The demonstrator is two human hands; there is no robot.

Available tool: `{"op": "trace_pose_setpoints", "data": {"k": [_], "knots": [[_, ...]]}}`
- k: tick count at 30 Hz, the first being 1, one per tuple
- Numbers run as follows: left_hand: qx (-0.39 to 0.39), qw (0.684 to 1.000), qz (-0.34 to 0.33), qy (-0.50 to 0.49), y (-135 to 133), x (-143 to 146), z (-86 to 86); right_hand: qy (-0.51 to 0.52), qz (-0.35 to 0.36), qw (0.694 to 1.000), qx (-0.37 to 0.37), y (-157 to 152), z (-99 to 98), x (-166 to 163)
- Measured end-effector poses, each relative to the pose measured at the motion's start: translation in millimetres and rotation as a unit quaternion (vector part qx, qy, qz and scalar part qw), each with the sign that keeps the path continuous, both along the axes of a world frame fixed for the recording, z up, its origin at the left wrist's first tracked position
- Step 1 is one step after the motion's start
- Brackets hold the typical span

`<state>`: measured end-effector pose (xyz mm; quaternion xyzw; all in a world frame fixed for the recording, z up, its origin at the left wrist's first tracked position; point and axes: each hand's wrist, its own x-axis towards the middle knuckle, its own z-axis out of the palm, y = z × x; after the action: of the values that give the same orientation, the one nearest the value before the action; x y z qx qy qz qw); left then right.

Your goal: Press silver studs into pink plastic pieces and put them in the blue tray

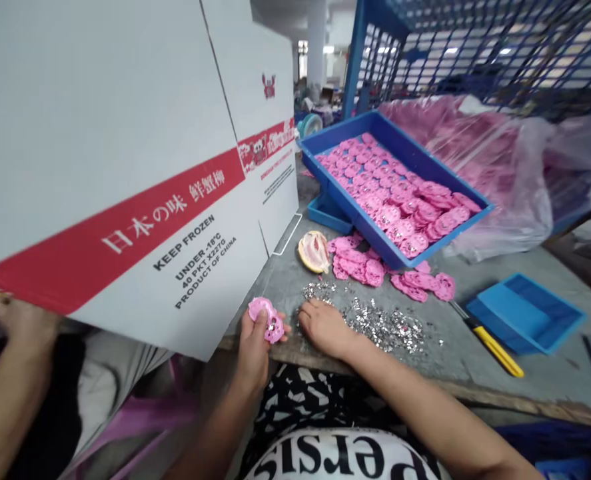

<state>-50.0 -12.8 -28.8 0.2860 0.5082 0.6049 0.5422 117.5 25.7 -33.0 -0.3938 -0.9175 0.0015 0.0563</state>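
Note:
In my left hand [253, 350] is a pink plastic piece with a scalloped edge [258, 308], pinched under the thumb just past the table's front edge. A shiny silver spot shows on it. My right hand [326, 328] rests low over the grey table, its fingers bent down and together among small silver bits [388, 327]. Whatever its fingertips hold is hidden from me. The silver bits lie scattered right of that hand and just behind it. Beyond them are loose pink pieces [358, 265] in overlapping heaps.
A large white carton [175, 133] stands along the left, with another person's hand [25, 320] at its lower corner. A blue tray [425, 167] of pink pieces sits tilted behind. Half a pomelo-like fruit [314, 252], a yellow-handled tool [498, 350] and a small blue tray [530, 313] lie around.

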Motion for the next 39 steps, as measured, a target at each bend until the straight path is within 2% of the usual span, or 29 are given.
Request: {"op": "trace_pose_setpoints", "data": {"k": [10,15,23,30,34,39], "knots": [[-0.012,0.995,-0.051,0.085,11,15,2.5,0.118,-0.13,0.983,-0.049,1,3.8,1],[-0.005,0.993,-0.075,0.086,27,28,0.1,0.264,-0.184,0.94,-0.112,3,3.8,1],[-0.034,0.994,-0.101,-0.032,32,36,4.3,0.371,-0.161,0.906,-0.125,6,-3.1,7],[-0.059,0.991,-0.12,-0.029,30,31,11.0,0.503,-0.142,0.827,-0.206,17,-7.9,9],[-0.048,0.991,-0.12,-0.026,31,30,9.6,0.51,-0.155,0.818,-0.217,21,-8.4,8],[-0.085,0.986,-0.132,-0.059,35,29,9.2,0.516,-0.161,0.814,-0.211,21,-7.7,6]]}}
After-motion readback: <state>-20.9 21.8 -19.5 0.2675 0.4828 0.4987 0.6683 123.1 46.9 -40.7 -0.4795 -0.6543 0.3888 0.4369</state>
